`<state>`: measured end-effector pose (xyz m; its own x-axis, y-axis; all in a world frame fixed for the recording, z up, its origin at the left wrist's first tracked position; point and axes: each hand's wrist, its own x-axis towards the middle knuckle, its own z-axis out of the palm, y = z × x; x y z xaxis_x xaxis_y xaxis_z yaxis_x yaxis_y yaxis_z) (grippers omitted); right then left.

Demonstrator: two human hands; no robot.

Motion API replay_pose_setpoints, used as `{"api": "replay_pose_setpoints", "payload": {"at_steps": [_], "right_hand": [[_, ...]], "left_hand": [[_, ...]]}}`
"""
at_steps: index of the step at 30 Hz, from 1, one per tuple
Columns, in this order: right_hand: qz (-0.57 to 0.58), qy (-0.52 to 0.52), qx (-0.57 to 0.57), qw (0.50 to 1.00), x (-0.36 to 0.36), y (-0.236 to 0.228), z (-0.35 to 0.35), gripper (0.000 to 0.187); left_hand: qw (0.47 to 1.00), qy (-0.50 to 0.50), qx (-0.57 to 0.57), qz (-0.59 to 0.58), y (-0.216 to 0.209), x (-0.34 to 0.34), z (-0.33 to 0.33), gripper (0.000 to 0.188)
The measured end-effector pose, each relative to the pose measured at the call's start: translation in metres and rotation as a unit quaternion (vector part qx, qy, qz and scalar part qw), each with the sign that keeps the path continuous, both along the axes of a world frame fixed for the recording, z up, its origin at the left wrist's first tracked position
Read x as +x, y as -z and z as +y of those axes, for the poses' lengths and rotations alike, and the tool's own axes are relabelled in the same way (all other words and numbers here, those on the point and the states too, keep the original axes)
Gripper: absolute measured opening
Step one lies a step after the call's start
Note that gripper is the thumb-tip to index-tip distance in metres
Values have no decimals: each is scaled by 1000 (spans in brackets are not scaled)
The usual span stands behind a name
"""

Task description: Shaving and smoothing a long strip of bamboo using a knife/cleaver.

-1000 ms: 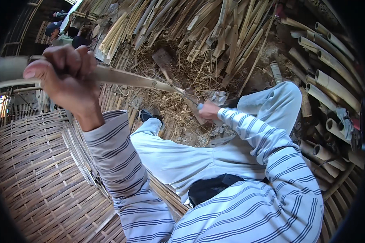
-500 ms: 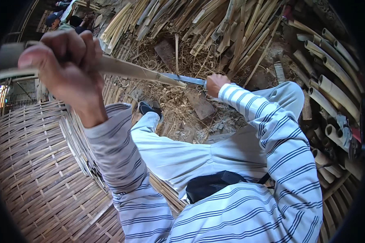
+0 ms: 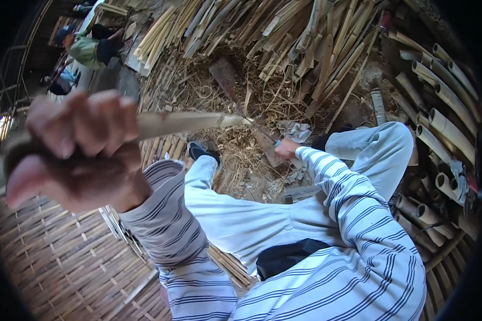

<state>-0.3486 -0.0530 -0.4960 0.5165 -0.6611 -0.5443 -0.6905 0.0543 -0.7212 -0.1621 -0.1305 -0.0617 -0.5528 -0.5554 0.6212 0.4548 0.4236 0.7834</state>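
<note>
the left hand (image 3: 83, 147) grips a bamboo strip (image 3: 187, 124), the right hand (image 3: 287, 148) a knife (image 3: 264, 131) near its right end; shaving seems in hand, the next stroke needing steadiness.

This place is looking like a bamboo workshop: split strips (image 3: 310, 37) are lying in a thick heap, curly shavings (image 3: 276, 91) are littering the earthen floor (image 3: 254, 184), and cut hollow poles (image 3: 451, 131) are lying stacked along the right. A woven panel (image 3: 64, 251) is filling the lower left, while another person (image 3: 88, 52) is sitting farther back.
</note>
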Motion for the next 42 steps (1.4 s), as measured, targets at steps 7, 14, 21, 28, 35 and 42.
{"api": "replay_pose_setpoints", "payload": {"at_steps": [7,14,21,28,35,42], "right_hand": [[163,165,3,973,8,-52,-15,28],[212,36,-104,971,-2,-121,-73,23],[-163,207,376,889,24,-31,-8,13],[108,39,37,993,5,47,-31,29],[233,83,-66,967,-3,-55,-52,30],[45,11,182,982,-1,-27,-70,29]], "left_hand": [[931,-361,39,41,-8,9,11,56],[849,-523,-55,-44,-7,-6,7,57],[857,-515,-2,-21,-11,26,3,57],[981,-171,57,77,-4,39,-3,49],[987,-135,74,41,-7,23,8,51],[922,-386,6,9,-3,5,8,54]]}}
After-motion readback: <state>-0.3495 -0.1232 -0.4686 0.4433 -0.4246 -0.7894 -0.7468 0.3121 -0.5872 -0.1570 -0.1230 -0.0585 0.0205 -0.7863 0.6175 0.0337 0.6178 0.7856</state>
